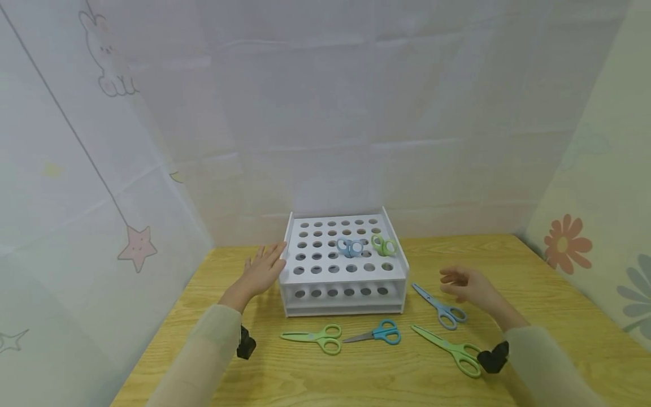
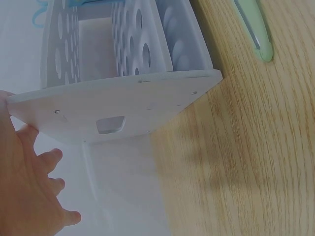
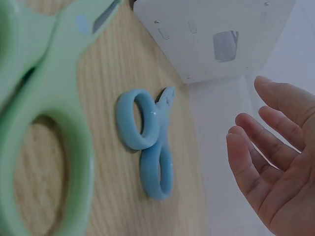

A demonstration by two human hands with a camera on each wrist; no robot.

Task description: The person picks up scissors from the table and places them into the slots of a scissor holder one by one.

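Note:
A white rack [image 1: 342, 275] with rows of round holes stands on the table. My left hand [image 1: 260, 271] rests against its left side, fingers spread; the left wrist view has this hand [image 2: 29, 182] at the panel's edge. Two scissors stand in the holes, handles up: a light blue pair [image 1: 350, 247] and a green pair [image 1: 383, 246]. My right hand [image 1: 469, 287] holds nothing, its fingers loosely bent, above and right of light blue scissors [image 1: 441, 308] lying on the table. In the right wrist view those scissors [image 3: 162, 142] lie left of the hand.
In front of the rack lie green scissors [image 1: 316, 337], blue scissors with metal blades [image 1: 376, 333], and another green pair [image 1: 452, 349] near the right wrist. A pale sheet [image 1: 335, 113] hangs behind the wooden table [image 1: 366, 379].

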